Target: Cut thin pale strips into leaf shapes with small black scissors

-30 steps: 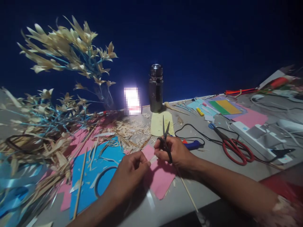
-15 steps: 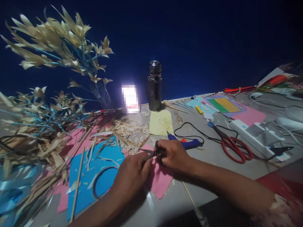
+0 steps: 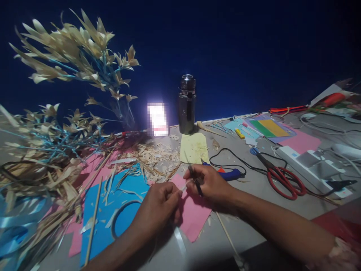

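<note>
I sit at a grey surface (image 3: 258,190), both forearms reaching in from the bottom edge. My left hand (image 3: 160,201) has its fingers closed in a pinch on one end of a thin, pale strip (image 3: 186,185). The strip spans the short gap to my right hand (image 3: 211,184), whose fingers hold small black scissors (image 3: 199,187), blades pointing up and away from me. The blades are blurred, so I cannot tell how far apart they stand. The strip's other end reaches my right fingertips; I cannot tell if they pinch it too.

Below my hands lies a pink sheet (image 3: 194,226). To its left is a blue sheet (image 3: 97,229) bearing a ring (image 3: 114,222) and a thin stick (image 3: 94,220). Beyond my hands, pale shavings (image 3: 158,158) are heaped beside a yellow sheet (image 3: 194,146), with a dark flask (image 3: 187,113) upright just behind it. Right of my right hand lies a blue glue gun (image 3: 232,174); farther right are red scissors (image 3: 287,184) and a white power strip (image 3: 299,163). Dried flowers (image 3: 94,45) on blue stems rise at far left.
</note>
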`<state>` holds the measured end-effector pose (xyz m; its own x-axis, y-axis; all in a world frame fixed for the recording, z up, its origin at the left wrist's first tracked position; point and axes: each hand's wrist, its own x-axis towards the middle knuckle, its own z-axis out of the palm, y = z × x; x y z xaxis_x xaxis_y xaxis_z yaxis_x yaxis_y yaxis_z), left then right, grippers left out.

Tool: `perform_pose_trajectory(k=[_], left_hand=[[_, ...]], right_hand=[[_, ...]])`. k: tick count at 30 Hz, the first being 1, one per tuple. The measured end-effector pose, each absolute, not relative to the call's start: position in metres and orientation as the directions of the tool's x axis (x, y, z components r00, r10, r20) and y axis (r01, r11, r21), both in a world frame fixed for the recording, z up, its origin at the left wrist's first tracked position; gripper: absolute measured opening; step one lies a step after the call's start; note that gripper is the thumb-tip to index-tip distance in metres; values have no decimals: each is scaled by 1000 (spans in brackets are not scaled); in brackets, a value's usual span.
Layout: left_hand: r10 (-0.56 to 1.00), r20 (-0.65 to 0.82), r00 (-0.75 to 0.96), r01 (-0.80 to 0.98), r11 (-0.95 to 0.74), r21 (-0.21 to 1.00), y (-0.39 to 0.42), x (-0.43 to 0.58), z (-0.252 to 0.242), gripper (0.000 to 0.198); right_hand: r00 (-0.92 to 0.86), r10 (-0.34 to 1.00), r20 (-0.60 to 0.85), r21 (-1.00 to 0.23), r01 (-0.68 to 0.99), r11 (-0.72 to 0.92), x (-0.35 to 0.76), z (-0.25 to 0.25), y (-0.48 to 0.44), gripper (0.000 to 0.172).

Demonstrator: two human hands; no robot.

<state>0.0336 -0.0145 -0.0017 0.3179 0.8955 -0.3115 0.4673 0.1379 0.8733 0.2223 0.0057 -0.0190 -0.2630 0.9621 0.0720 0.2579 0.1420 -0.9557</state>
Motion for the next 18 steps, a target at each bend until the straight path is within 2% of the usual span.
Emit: perform_pose_trajectory(k=[3,8,10,13,15,18], left_hand=[[904,-297,308,484,119,867,-16,35,-1,36],[902,-326,283,377,208,903,-17,33,0,36],[905,-327,271,332,231,914,-16,32,-2,36],[904,-325,278,339,224,914,-15,31,-4,35],[898,-331,289,362,217,906,-15,33,-5,35],[894,-335,298,398,203,895,-16,35,-5,34]], right_hand=[[-219,966,134,-924,326,202,218,-23,2,11],[-36,999,22,-991,135,27,230,-19,16,12],[-52,998,-34,-999,33,-33,234,-16,20,21],[-186,978,-96,-993,-44,-106,233,-13,18,29],[-220,973,-66,-998,21,-63,229,-14,13,21],[-177,982,67,-972,209,104,223,-19,7,10]])
